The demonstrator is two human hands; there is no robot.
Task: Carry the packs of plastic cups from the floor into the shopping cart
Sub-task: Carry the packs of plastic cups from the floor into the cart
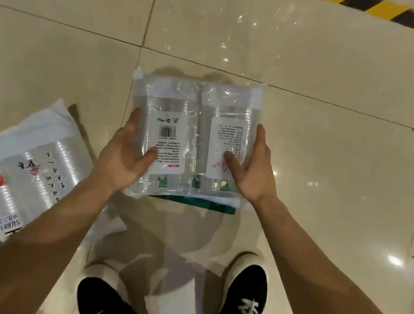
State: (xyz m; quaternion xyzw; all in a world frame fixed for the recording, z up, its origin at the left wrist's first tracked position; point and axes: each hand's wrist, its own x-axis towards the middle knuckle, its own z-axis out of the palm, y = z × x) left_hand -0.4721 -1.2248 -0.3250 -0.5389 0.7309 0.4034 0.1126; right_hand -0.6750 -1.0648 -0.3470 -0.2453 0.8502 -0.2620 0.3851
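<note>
A clear plastic pack of cups (195, 119) with two stacked columns and white printed labels sits in front of me over the tiled floor. My left hand (125, 157) grips its left side, thumb on the label. My right hand (251, 170) grips its right side, thumb on the other label. I cannot tell whether the pack rests on the floor or is just off it. A second, larger pack of cups (15, 180) with red and black printing lies flat on the floor to my left, untouched.
Glossy beige floor tiles (329, 172) surround me. A yellow and black hazard stripe (400, 13) runs across the top right. My black shoes (243, 299) stand just below the pack. No shopping cart is in view.
</note>
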